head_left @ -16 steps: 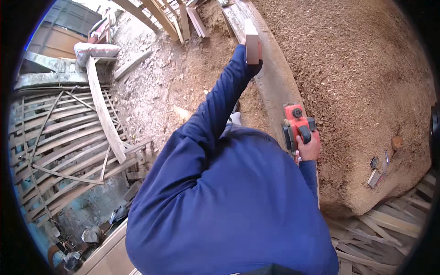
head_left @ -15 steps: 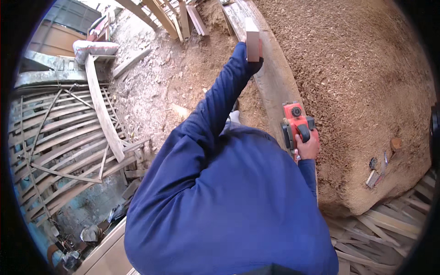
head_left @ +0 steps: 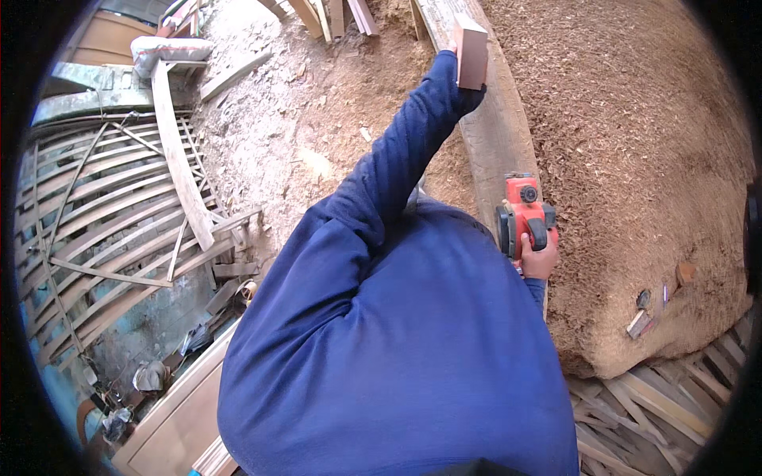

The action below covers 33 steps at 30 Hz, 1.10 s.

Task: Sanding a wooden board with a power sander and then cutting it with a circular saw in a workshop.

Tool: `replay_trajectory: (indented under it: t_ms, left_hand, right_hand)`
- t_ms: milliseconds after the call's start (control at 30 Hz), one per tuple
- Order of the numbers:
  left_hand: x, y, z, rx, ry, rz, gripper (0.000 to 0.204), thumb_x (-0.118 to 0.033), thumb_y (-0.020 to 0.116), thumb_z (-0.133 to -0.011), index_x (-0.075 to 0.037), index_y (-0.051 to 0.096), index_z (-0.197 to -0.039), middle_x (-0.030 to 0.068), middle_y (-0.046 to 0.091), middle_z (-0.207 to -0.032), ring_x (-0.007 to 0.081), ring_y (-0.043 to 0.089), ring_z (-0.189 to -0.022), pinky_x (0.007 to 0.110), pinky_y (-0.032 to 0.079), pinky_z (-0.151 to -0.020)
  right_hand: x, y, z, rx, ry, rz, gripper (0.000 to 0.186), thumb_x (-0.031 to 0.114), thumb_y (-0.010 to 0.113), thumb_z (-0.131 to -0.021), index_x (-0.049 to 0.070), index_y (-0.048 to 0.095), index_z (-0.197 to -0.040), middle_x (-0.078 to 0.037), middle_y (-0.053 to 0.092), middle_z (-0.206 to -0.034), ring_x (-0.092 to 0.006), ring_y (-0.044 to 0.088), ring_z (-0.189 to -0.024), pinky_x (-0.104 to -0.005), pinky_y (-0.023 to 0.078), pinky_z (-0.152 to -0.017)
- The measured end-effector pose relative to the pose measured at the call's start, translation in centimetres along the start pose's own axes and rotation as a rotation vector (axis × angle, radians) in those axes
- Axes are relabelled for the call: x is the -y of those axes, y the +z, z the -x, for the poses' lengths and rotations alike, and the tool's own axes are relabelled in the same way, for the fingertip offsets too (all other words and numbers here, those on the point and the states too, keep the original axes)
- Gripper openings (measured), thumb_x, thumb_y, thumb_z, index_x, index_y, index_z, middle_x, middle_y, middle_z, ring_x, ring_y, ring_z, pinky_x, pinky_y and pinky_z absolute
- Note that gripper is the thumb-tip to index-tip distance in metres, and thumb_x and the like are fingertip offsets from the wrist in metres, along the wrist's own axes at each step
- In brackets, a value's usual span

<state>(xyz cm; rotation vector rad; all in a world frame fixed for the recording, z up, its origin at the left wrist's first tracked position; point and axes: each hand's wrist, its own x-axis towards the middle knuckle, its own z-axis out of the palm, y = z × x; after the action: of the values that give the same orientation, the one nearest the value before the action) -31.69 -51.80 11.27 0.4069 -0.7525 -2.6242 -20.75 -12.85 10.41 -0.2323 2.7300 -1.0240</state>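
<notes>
Right hand is wrapped round the black handle of the red power planer, which is over the near stretch of the long plank, shavings heap to its right. Left hand grips a wooden block farther up, over the same plank; most fingers hidden, exact hold unclear. Small items lie on the heap.

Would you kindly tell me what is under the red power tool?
The long wooden board shows beyond the red power tool in the right hand and seems to run beneath it. The tool's underside is covered, so contact cannot be told.
</notes>
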Motion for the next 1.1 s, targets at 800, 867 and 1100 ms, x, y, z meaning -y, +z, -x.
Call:
replay_trajectory:
  t_ms: [800,867,1100]
  left_hand:
    - [4.5,0.5,2.5,-0.131,-0.185,0.0,0.082,-0.078,0.024,-0.084,-0.007,0.061,-0.099,0.0109,0.062,-0.078,0.0236,0.064,-0.074,0.037,0.055,-0.066]
    - [6.4,0.2,3.7,-0.187,-0.287,0.005,0.085,-0.081,0.023,-0.083,-0.007,0.061,-0.098,0.0111,0.062,-0.077,0.024,0.064,-0.073,0.037,0.055,-0.066]
    - [12.3,-5.9,3.0,-0.295,-0.415,0.194,0.086,-0.081,0.031,-0.084,-0.005,0.06,-0.111,0.0132,0.068,-0.091,0.029,0.066,-0.08,0.046,0.055,-0.076]
  right_hand:
    - [8.1,-1.9,-1.3,-0.189,-0.415,0.113,0.085,0.049,0.08,-0.071,-0.002,0.048,-0.131,-0.023,0.055,-0.125,-0.0375,0.053,-0.116,-0.0449,0.04,-0.101]
    - [12.2,-1.4,-4.3,-0.09,-0.524,0.013,0.088,0.05,0.078,-0.073,-0.005,0.045,-0.133,-0.025,0.053,-0.128,-0.0381,0.052,-0.119,-0.0447,0.039,-0.102]
    - [20.5,4.9,-12.0,0.114,-0.45,0.063,0.043,0.029,0.071,-0.071,0.001,0.065,-0.103,-0.023,0.067,-0.078,-0.0373,0.068,-0.073,-0.0441,0.056,-0.067]
